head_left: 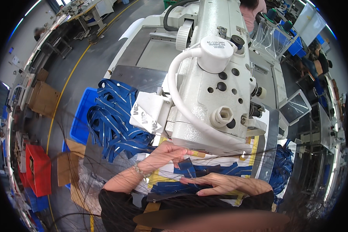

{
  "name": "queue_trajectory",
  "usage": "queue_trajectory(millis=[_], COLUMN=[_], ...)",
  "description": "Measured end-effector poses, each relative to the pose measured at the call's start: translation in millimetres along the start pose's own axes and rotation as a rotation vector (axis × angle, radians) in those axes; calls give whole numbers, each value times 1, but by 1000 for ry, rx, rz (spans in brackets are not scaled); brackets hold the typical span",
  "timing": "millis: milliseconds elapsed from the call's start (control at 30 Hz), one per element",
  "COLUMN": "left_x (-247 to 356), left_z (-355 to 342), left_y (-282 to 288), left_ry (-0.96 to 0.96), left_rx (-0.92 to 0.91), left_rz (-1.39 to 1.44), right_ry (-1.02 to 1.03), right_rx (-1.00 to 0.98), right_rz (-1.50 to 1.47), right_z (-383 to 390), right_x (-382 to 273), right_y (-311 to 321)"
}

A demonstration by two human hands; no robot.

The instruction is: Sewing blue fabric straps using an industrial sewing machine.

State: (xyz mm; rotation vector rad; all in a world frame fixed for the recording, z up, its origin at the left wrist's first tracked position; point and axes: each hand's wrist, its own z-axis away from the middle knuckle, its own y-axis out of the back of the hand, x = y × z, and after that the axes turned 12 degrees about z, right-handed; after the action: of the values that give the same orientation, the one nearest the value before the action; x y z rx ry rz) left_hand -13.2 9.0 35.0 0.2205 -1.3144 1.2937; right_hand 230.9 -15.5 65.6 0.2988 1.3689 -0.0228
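While both hands work low in the frame, I watch blue strapping feed under a white sewing machine.

From where I sit, the left hand [164,152] pinches the blue strap piece [187,167] with fingers curled shut on its edge, just below the sewing machine [216,85]; the right hand [216,183] lies flat and open, pressing the strap onto the work surface [164,176] at lower centre. I judge the strap light, limp and fairly slick, so it is best taken at an edge or fold and kept flat under the palm. Left of the hands, a heap of the same blue straps [112,120] spills from a blue bin [79,116]. Needle and presser foot are hidden behind the machine head, stray hair streaks the lower frame, and a blurred patch covers the bottom edge.
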Motion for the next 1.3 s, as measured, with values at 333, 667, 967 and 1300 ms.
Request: queue_trajectory(millis=[333, 667, 967, 1300], left_x=[0, 7, 2, 9], left_z=[-1, 0, 0, 9], left_y=[2, -3, -2, -18], left_ry=[35, 120, 119, -33], left_rx=[36, -17, -30, -366], left_rz=[-41, -43, -56, -467], right_ry=[-3, -34, -35, 92], right_rx=[4, 5, -18, -167], right_rz=[17, -6, 8, 100], right_z=[1, 0, -2, 5], right_x=[0, -1, 5, -14], right_y=[0, 0, -3, -2])
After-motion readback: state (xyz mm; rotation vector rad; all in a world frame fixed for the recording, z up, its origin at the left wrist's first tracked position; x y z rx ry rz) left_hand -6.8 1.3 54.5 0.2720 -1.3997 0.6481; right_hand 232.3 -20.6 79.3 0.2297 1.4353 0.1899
